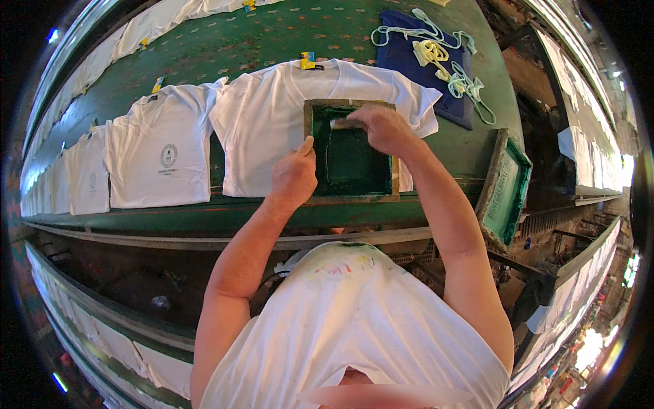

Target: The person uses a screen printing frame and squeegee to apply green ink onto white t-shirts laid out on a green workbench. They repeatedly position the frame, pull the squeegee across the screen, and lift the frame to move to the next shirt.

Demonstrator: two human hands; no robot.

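Observation:
A wooden-edged printing screen (354, 198) with dark green mesh lies on a white T-shirt (259, 129) spread on the green table. My left hand (296, 175) is closed on the screen's left edge, thumb pointing up along the wood. Inside the frame, near its far side, my right hand (387, 129) grips a squeegee (346, 124); only a pale strip of it shows beside the fingers. The shirt's collar carries a yellow and blue tag (310, 60). What lies under the mesh is hidden.
To the left, a white T-shirt with a round dark print (163, 167) lies in a row of shirts. A second printing screen (504, 187) leans at the table's right edge. Behind, a blue cloth (402, 61) holds pale cords (430, 52). More shirt-covered tables stand around.

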